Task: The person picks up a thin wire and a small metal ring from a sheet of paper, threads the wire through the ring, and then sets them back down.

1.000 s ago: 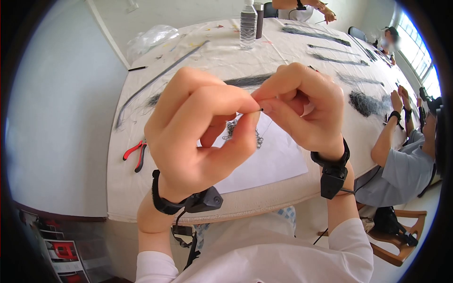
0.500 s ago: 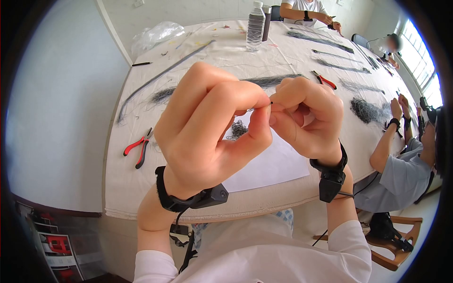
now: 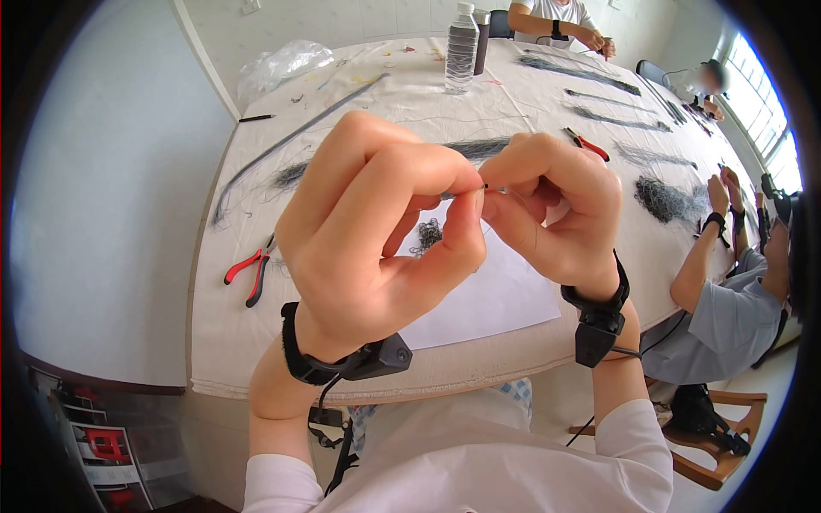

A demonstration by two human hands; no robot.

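Observation:
In the head view, my left hand (image 3: 363,235) and my right hand (image 3: 560,205) meet above the table, both closed in a pinch. Between their fingertips is a thin dark strand with a tiny black end (image 3: 485,185). A fine loop of it curves down by my right fingers; the rest is hidden by my hands. Below them, a small tangle of dark wiry strands (image 3: 428,234) lies on a white paper sheet (image 3: 487,299). Behind my hands stretches a long bundle of grey strands (image 3: 479,149).
Red-handled pliers (image 3: 255,272) lie at left, another pair (image 3: 590,148) beyond my right hand. A water bottle (image 3: 462,51), a dark flask (image 3: 481,43) and a plastic bag (image 3: 282,68) stand farther back. Grey bundles (image 3: 671,201) lie at right, where other people work.
My hands have shifted slightly left, still pinched together around the strand. A co-worker's hands at the far side have moved closer together.

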